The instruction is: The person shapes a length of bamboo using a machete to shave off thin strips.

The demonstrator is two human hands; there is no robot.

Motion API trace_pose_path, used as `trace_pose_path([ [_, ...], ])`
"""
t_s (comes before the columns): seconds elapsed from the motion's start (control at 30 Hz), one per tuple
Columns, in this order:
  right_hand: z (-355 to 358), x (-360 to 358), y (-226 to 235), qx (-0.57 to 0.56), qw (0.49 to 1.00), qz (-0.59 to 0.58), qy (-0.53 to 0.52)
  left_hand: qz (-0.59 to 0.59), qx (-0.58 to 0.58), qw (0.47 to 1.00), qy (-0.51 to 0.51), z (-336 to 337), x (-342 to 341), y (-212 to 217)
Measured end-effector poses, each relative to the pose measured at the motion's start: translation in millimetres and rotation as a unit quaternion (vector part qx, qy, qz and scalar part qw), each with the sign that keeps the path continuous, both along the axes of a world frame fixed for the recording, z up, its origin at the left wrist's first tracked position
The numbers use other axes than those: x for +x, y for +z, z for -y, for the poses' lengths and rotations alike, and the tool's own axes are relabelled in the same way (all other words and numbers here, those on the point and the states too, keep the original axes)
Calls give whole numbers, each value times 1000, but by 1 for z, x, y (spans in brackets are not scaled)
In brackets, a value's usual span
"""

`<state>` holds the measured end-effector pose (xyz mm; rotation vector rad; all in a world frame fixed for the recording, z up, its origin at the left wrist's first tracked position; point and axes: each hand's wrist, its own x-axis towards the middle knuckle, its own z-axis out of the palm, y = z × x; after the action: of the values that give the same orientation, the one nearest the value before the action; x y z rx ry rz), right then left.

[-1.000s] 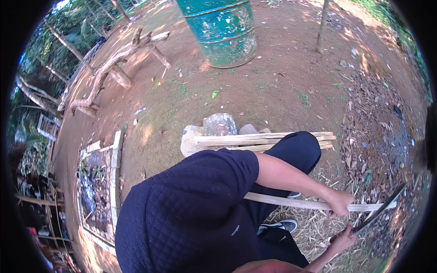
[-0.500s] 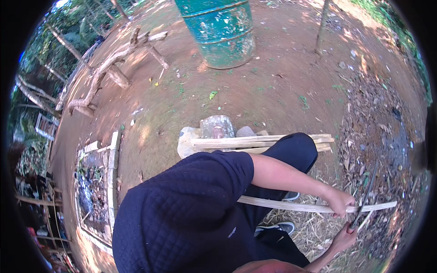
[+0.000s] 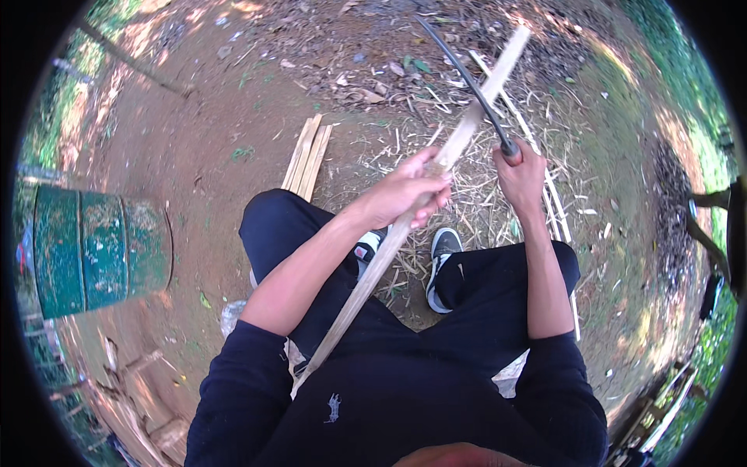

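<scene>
Left hand: we are gripping a long wood strip near its middle, our thumb and fingers closing around it.
Right hand: we are clasping the dark handle of a long knife, our fingers wrapping around it.
Wood strip: it is slanting from beside the left of our waist, up through our left hand, to its far end at the upper right.
Knife: its curved blade is pointing away from us to the upper left and crossing over the strip in our view; we cannot tell whether the two are touching.
Stacked strips: these pale pieces are lying just beyond our left knee.
Thin strips: they are lying on the ground to the right of our right hand.
Shavings: they are littering the ground beyond our shoes.
Barrel: its green, worn paint is showing well off to our left.
</scene>
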<state>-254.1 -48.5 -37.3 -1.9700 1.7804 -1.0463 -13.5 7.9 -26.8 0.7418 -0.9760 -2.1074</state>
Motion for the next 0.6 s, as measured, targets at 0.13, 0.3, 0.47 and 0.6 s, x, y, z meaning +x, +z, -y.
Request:
trace_pose_path([
  [0.13,-15,9,-3,59,996,48,35,-24,4,999,33,-3,6,0],
  [0.3,-28,21,-2,28,996,39,77,47,-4,999,7,-14,1,29],
  [0.47,-30,29,-1,11,991,47,123,49,15,998,42,-16,8,9],
  [0.6,-37,39,-3,-30,985,2,169,16,-6,998,56,-4,19,-10],
])
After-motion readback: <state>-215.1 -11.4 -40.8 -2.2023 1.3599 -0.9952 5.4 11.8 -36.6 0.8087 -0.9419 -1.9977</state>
